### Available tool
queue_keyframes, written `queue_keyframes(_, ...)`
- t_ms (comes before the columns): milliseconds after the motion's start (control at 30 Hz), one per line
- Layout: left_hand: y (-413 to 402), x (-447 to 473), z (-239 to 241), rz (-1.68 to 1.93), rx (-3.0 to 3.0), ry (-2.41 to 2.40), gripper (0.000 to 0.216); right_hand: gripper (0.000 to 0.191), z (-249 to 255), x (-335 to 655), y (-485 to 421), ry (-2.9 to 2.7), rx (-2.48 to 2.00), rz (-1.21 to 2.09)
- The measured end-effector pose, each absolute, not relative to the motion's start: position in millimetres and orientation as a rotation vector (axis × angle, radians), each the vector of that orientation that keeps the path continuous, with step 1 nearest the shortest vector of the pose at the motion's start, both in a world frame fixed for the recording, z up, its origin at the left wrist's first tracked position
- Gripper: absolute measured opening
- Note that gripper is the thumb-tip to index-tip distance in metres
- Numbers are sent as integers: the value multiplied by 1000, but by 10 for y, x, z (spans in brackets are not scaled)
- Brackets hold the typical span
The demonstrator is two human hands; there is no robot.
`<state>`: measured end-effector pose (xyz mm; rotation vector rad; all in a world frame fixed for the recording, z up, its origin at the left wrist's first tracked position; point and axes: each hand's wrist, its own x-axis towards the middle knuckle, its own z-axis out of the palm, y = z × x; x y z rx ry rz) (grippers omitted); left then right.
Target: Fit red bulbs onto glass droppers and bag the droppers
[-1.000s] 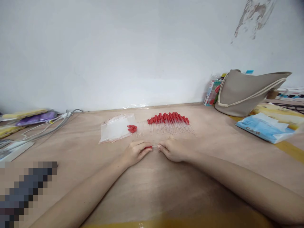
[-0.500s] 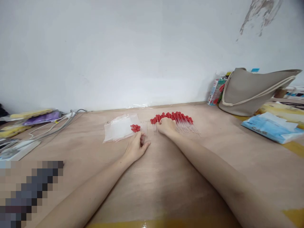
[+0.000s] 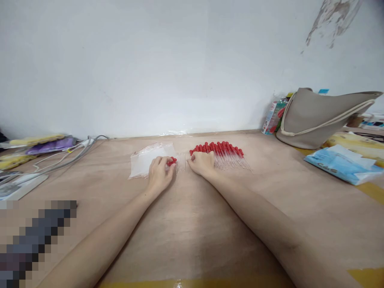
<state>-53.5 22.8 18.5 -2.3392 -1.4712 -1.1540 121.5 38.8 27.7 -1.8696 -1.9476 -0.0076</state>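
My left hand (image 3: 160,174) is closed at the edge of a small bunch of red-tipped pieces (image 3: 171,161), its thumb and fingertips against their red ends. Thin clear stems (image 3: 181,162) lie just right of that bunch, between my two hands. My right hand (image 3: 202,163) is curled in a pinch close to those stems; what its fingertips hold, if anything, is too small to make out. Behind and right of it lies a fanned row of thin clear sticks with red ends (image 3: 222,148), partly hidden by the hand. Clear bags over a white sheet (image 3: 141,162) lie under and beyond my left hand.
On the right stand a grey bag (image 3: 318,116) and a printed plastic bottle (image 3: 271,118), with a blue tissue pack (image 3: 342,162) before them. Cables (image 3: 81,154), a white power strip (image 3: 27,186) and purple and yellow packets (image 3: 51,147) lie left. A wall (image 3: 150,72) rises behind.
My left hand has moved left and slightly up, onto the red bunch, and closed there. My right hand has shifted left from the fanned row toward the clear stems.
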Motion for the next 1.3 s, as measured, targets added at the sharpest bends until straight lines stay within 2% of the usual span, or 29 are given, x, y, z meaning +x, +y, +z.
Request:
queue_keyframes(167, 500, -714, 159, -930, -2417, -1428, 37, 29, 264, 1022, 430, -1983, -1926, 13)
queue_keyframes(333, 586, -752, 79, -815, -2605, -1533, 39, 23, 307, 946, 449, -1982, -2009, 56)
queue_keyframes(800, 410, -620, 122, -1117, -2610, -1489, 23, 24, 424, 1146, 116, -2035, -2003, 65)
queue_keyframes(1100, 479, -648, 78, -1359, -2517, -1641, 16, 20, 22, 1761, -215, -2042, -1393, -84)
queue_keyframes(1200, 522, -672, 52, -1474, -2450, -1691, 14, 26, -49, 1938, -323, -2028, -1261, -143)
queue_keyframes(1300, 518, -663, 56, -1685, -2311, -1640, 22, 26, -27, 2017, -412, -2046, -1187, -164)
